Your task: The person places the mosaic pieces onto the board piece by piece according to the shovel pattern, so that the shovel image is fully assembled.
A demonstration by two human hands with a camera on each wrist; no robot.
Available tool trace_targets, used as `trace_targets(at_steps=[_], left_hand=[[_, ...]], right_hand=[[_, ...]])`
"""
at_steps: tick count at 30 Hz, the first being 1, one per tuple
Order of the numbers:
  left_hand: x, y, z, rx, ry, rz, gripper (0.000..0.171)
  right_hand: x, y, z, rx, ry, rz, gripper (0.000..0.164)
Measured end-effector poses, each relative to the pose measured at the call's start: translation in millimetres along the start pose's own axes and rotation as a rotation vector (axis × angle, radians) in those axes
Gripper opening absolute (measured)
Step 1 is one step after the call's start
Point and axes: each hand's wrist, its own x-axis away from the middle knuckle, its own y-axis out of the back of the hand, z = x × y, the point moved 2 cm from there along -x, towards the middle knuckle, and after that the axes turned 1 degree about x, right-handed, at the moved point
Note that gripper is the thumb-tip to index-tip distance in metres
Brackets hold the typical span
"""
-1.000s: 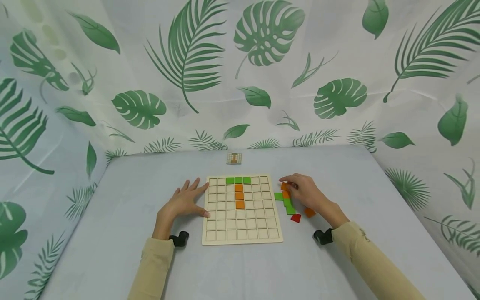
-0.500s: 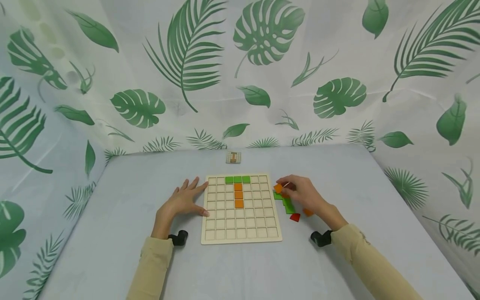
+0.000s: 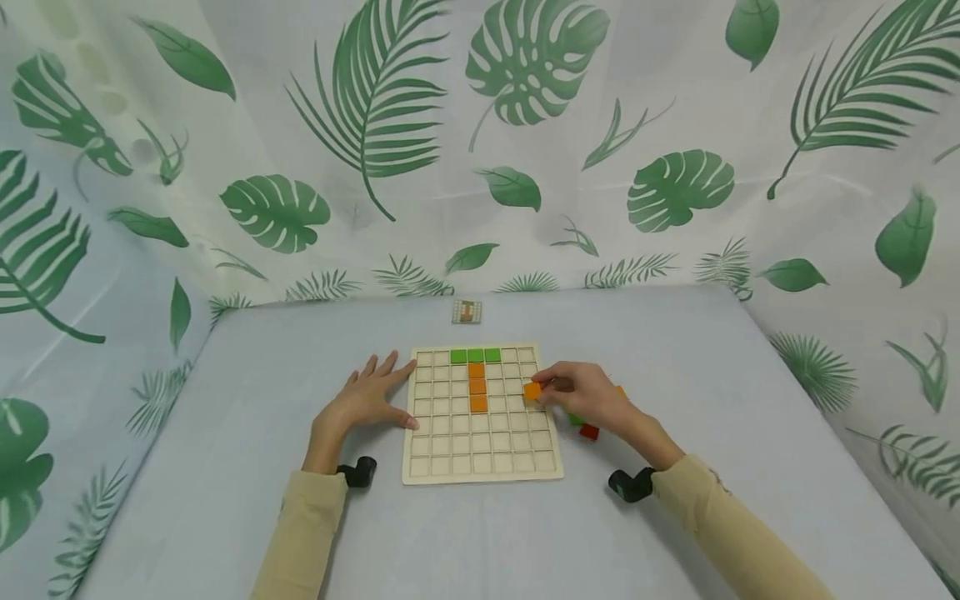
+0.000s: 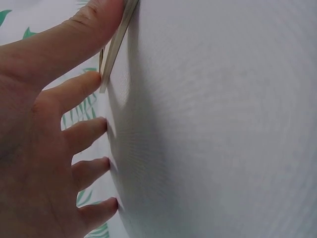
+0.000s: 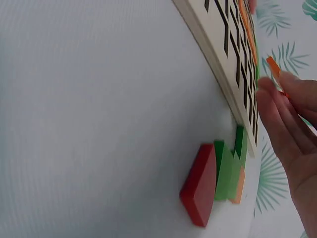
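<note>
A pale wooden grid board (image 3: 442,446) lies on the table, with three green square tiles (image 3: 476,356) in its far row and three orange square tiles (image 3: 477,386) in a column below them. My left hand (image 3: 367,400) is spread at the board's left edge, thumb and index fingertip touching it. In the left wrist view the other fingertips (image 4: 94,167) rest on the table. My right hand (image 3: 588,393) pinches an orange tile (image 3: 532,391) between thumb and fingers, over the board's right side. The right wrist view shows this tile (image 5: 273,66) raised above the board.
Right of the board lie loose pieces: a red piece (image 5: 200,186), green tiles (image 5: 225,171) and an orange tile (image 5: 239,187), partly hidden under my right hand in the head view. A small patterned card (image 3: 467,312) lies beyond the board. A leaf-print curtain (image 3: 420,225) stands behind.
My right hand has picked the orange tile up from the loose pieces and carried it left over the board. My left hand has stayed at the board's edge.
</note>
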Motion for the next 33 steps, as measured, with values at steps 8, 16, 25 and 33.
trace_targets(at_steps=[8, 16, 25, 33], left_hand=[[-1.0, 3.3, 2.0, -0.002, 0.02, 0.002, 0.11], [0.0, -1.0, 2.7, 0.022, 0.015, 0.002, 0.109], [0.4, -2.2, 0.3, 0.025, 0.003, -0.005, 0.108], [3.4, 0.6, -3.0, 0.023, 0.006, -0.001, 0.109]], right_hand=[[-9, -16, 13, -0.003, 0.08, 0.09, 0.024], [-13, -31, 22, 0.004, 0.136, 0.145, 0.02], [-19, -43, 35, 0.07, 0.238, 0.198, 0.024], [-22, -51, 47, 0.165, 0.257, 0.226, 0.019]])
